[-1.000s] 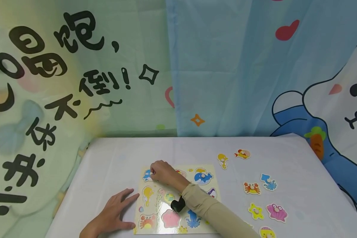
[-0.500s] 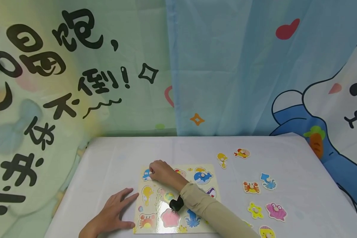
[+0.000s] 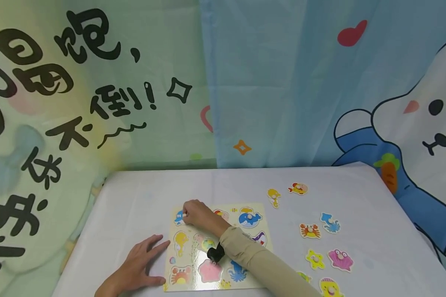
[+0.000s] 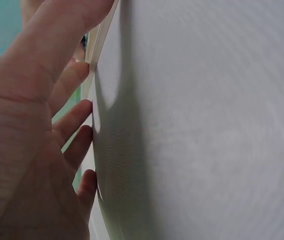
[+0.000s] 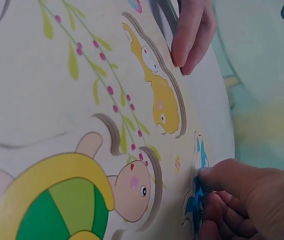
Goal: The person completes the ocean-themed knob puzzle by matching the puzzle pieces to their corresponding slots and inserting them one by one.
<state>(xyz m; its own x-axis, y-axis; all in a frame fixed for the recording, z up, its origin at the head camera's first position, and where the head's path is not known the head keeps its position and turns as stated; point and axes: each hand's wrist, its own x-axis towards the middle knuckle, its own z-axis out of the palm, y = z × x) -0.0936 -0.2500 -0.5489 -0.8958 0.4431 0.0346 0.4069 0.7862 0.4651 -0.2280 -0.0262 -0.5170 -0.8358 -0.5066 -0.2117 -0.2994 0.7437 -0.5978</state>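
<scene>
A wooden puzzle board point(image 3: 195, 285) with sea-animal recesses lies on the white table. My right hand point(image 3: 200, 214) reaches over to its top-left corner and pinches a blue puzzle piece point(image 3: 179, 218), which sits at the matching recess. Up close in the right wrist view, thumb and curled fingers meet at the blue piece and partly cover it; whether it lies fully flush I cannot tell. My left hand point(image 3: 139, 262) has its fingers spread beside the board's left edge, thumb at the lower-left corner. A blue whale piece point(image 3: 250, 218) sits at the top right of the board.
Loose pieces lie right of the board: a seahorse-like yellow piece point(image 3: 274, 198), fish point(image 3: 299, 188), crab point(image 3: 310, 231), blue squid point(image 3: 330, 223), yellow starfish point(image 3: 315, 259), pink shell point(image 3: 340, 260) and a yellow piece point(image 3: 330, 287). A printed curtain point(image 3: 260, 103) hangs behind the table.
The head view has shifted slightly, so everything appears a little further left and up. Both hands keep nearly the same places on the board.
</scene>
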